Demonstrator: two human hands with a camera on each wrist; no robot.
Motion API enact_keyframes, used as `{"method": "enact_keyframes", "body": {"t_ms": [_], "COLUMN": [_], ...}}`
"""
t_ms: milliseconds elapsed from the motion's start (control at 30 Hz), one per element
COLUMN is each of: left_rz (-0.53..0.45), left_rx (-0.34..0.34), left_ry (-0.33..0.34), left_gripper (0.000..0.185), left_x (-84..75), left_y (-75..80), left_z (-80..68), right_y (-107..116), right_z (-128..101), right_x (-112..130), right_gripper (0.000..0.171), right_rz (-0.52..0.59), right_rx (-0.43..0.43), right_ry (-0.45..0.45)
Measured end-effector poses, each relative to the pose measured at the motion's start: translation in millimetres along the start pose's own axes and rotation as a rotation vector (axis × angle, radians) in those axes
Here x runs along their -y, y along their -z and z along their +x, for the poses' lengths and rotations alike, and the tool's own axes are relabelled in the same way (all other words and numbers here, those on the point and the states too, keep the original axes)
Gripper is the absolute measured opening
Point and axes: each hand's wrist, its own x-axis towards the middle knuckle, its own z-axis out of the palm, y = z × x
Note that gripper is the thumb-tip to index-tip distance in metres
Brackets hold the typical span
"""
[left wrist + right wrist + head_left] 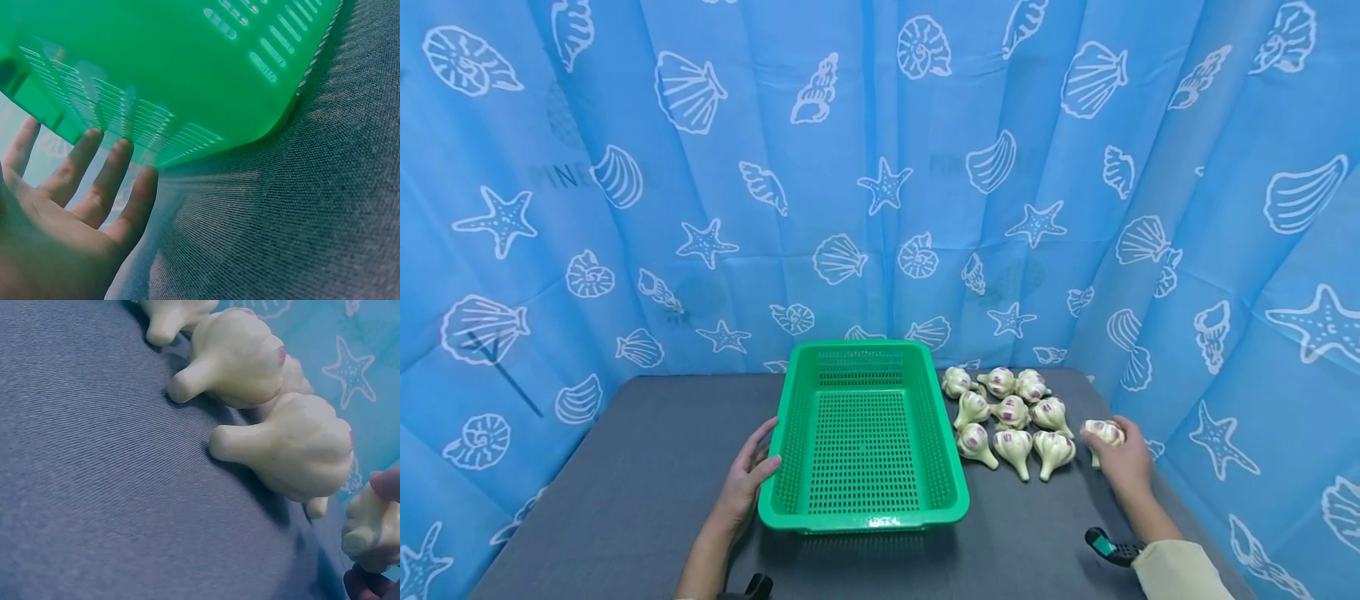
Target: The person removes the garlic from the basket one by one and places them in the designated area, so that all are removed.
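A green plastic basket (863, 522) with slotted sides and floor stands in the middle of the table. At its left side is my left hand (747, 477), thumb near the rim and the other fingers spread along the outer wall. In the left wrist view, those fingers (120, 150) reach fairly straight to the slotted wall. Off to the right, my right hand (1126, 460) grips a garlic bulb (1102, 432) between thumb and fingers. The right wrist view catches this held garlic bulb (370, 531) at its right edge, stem toward the camera.
Several garlic bulbs (1011, 412) lie in rows between the basket and my right hand, the nearest ones stem toward me. The grey cloth-covered table (647, 475) meets a blue shell-patterned curtain (880, 208) at the back and sides.
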Motion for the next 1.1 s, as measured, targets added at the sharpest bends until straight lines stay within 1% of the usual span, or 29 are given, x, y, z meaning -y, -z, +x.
{"method": "enact_keyframes", "body": {"t_ms": [200,300,433,600,700,833,1000,1100], "left_rz": [-0.001,-0.006,-0.016,-0.018,-0.018,-0.017,-0.006,-0.008], "left_rx": [0.003,0.011,0.02,0.011,0.015,0.029,0.026,0.016], "left_ry": [-0.006,-0.012,-0.019,-0.012,-0.012,-0.02,-0.02,-0.012], "left_gripper": [0.059,0.059,0.059,0.059,0.06,0.06,0.06,0.061], "left_x": [-0.3,0.1,0.2,-1.8,-2.5,-1.7,-0.2,1.0], "left_y": [-0.8,-1.0,-0.8,-0.9,-0.2,0.7,1.2,1.8], "left_z": [0.2,0.4,-0.1,-1.4,-0.8,0.7,1.0,0.6], "right_y": [-4,-6,-5,2,4,6,6,4], "right_z": [-6,-8,-10,-16,-17,-18,-19,-19], "right_x": [-8,-12,-14,-17,-19,-21,-24,-26], "right_gripper": [0.071,0.072,0.075,0.085,0.087,0.082,0.072,0.07], "right_rz": [0.045,0.048,0.035,0.011,-0.011,-0.017,-0.01,-0.013], "right_rx": [-0.031,-0.035,-0.021,0.03,0.064,0.081,0.079,0.075], "right_ry": [-0.066,-0.085,-0.079,-0.061,-0.055,-0.05,-0.027,-0.022]}}
